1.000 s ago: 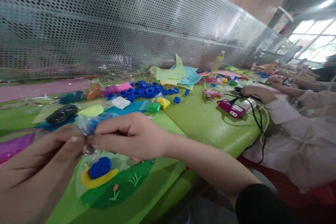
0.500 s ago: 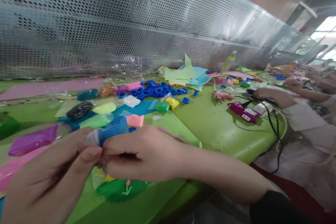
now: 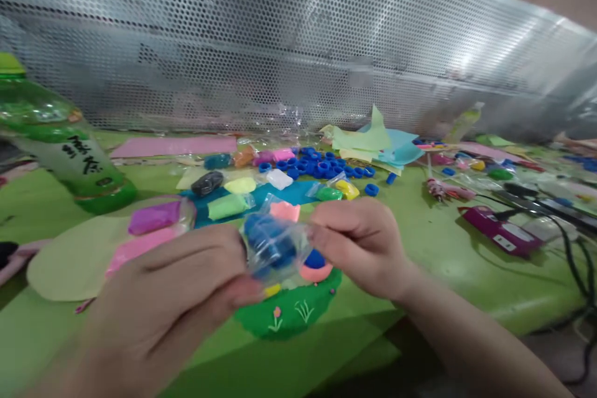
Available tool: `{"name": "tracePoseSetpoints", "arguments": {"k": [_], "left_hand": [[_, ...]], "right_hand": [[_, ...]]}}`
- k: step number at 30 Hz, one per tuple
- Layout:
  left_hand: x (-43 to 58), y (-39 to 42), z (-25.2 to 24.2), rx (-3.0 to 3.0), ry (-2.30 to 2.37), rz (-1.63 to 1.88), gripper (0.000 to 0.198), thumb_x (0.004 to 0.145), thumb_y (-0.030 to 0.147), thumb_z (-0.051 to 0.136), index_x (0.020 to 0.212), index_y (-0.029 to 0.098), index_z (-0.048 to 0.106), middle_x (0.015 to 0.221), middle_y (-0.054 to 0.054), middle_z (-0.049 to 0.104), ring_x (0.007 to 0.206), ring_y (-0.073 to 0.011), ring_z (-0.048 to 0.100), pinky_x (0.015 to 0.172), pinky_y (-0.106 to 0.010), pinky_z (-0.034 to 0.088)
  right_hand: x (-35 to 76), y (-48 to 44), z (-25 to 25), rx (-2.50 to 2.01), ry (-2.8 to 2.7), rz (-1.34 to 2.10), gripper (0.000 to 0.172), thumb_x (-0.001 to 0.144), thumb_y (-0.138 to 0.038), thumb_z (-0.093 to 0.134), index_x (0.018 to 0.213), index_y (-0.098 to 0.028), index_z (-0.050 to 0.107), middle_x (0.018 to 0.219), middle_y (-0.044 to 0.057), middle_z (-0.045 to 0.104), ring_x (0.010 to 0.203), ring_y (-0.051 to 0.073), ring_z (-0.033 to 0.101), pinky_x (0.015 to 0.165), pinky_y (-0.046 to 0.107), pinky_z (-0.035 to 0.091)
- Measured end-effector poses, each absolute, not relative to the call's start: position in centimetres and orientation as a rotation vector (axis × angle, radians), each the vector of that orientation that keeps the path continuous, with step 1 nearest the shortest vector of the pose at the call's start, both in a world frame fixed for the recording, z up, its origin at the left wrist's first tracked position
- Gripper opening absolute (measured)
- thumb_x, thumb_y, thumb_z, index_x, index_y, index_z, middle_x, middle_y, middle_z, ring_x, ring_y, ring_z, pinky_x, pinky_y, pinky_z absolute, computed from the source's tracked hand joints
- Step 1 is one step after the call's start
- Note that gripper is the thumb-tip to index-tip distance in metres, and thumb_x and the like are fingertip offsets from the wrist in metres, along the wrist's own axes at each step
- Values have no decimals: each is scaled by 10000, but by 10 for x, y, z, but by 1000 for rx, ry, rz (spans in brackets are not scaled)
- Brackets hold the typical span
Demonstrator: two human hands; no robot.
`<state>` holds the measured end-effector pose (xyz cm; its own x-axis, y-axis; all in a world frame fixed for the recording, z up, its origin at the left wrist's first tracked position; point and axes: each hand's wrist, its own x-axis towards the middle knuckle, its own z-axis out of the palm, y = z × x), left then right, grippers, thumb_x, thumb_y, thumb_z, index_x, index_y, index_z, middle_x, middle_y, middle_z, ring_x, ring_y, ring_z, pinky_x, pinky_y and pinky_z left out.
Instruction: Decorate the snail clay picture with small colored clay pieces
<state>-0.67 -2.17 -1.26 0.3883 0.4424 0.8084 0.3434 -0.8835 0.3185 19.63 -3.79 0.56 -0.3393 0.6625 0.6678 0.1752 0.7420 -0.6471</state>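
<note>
Green plastic tabletop strewn with craft bits, perforated metal screen standing behind. Held just above the near edge, between both hands and clear of the surface: small clear plastic packet of blue modelling clay, film crumpled. Left hand curled, thumb and forefinger pinched on the packet's left side. Right hand closed likewise, fingertips nipping the right edge. Nothing else in either hand. Too blurred to tell how much film lies under each pinch.

Directly beneath: flat green clay picture with small flowers and grass blades, close to the table's front edge.

Likely trouble, judged from this:
- With opposed pulls on thin film, could split all at once and let the blue lump jump out.
- Falling straight down, would dent or smear the soft picture; falling nearer, would go over the edge.
- With a narrow pinch on slick plastic, could slip from one side and swing loose.
- Tall green drink bottle standing to the left, well apart; only a wide sweep of the left arm likely to tip it.
</note>
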Motion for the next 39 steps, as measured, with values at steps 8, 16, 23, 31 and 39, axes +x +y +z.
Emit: {"name": "tracePoseSetpoints", "arguments": {"k": [8, 16, 23, 31, 39], "left_hand": [[0, -23, -5, 2922, 837, 1699, 142, 767, 259, 644, 693, 194, 541, 646, 19, 527, 629, -93, 502, 587, -218, 412], [8, -25, -5, 2541, 1155, 1571, 271, 746, 312, 630, 543, 225, 473, 486, 56, 440, 549, -105, 472, 564, -257, 348], [7, -23, -10, 2551, 1248, 1269, 233, 794, 277, 576, 599, 209, 468, 573, 32, 440, 577, -112, 428, 540, -264, 292], [3, -20, -15, 2908, 948, 1433, 91, 787, 138, 572, 738, 216, 570, 654, 17, 541, 684, -121, 506, 669, -246, 414], [-2, -22, -11, 2280, 883, 1595, 252, 752, 146, 628, 907, 336, 688, 850, 9, 536, 752, -96, 529, 539, -197, 423]], "right_hand": [[189, -39, -1, -793, -2063, 149, 309, 720, -34, 484, 532, -171, 281, 504, -73, 261, 462, 28, 217, 420, 156, 197], [188, -41, -3, -923, -2128, 110, 267, 739, -108, 461, 533, -180, 307, 483, -72, 270, 438, 43, 214, 413, 182, 201], [185, -41, -9, -887, -2190, -96, 255, 747, -121, 452, 544, -188, 313, 502, -62, 255, 463, 65, 211, 417, 222, 191], [183, -41, -10, -854, -2202, -50, 238, 742, -122, 441, 551, -195, 319, 510, -64, 242, 462, 67, 224, 414, 226, 196], [186, -41, -3, -908, -2028, 348, 284, 741, -89, 448, 538, -188, 275, 496, -68, 281, 459, 47, 239, 421, 180, 223]]}}
